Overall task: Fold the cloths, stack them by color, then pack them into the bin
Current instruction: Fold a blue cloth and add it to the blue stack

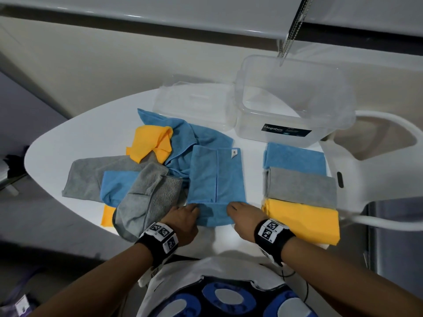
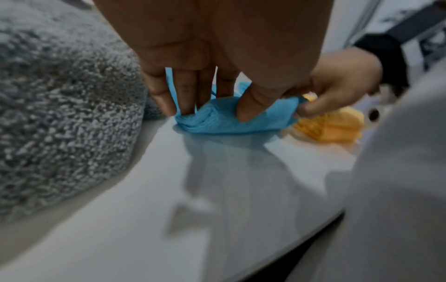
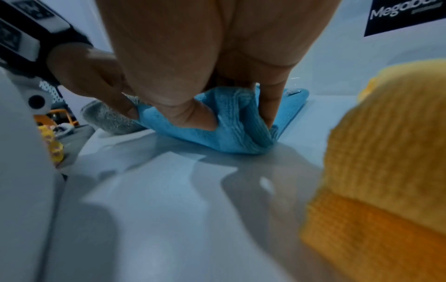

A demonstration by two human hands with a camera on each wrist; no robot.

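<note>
Nearest the person, both hands pinch the near edge of a blue microfibre cloth (image 1: 216,186) that lies lengthwise on the white oval table (image 1: 80,133), already folded into a narrow strip with a small white label at its far right corner. The left hand (image 1: 183,221) grips the near left corner, thumb on top and fingers (image 2: 188,91) tucked under the raised edge; the right hand (image 1: 243,219) grips the near right corner in the same way, thumb pressed onto the bunched fabric in the right wrist view. Each wrist wears a black band with square printed markers. Just right of the right hand sits a row of three folded cloths: a folded orange cloth (image 1: 304,221) nearest, a folded grey cloth (image 1: 302,187) behind it, a folded blue cloth (image 1: 296,159) farthest. Left of the left hand lies a loose heap: a rumpled grey terry cloth (image 1: 146,200) overlapping other grey and blue cloths, an orange corner showing beneath, and a crumpled orange cloth (image 1: 148,145) farther back on a spread blue one. Beyond everything stands the clear plastic bin (image 1: 293,99) with a dark Megabox label, with its clear lid (image 1: 194,106) lying flat beside it on the left.
</note>
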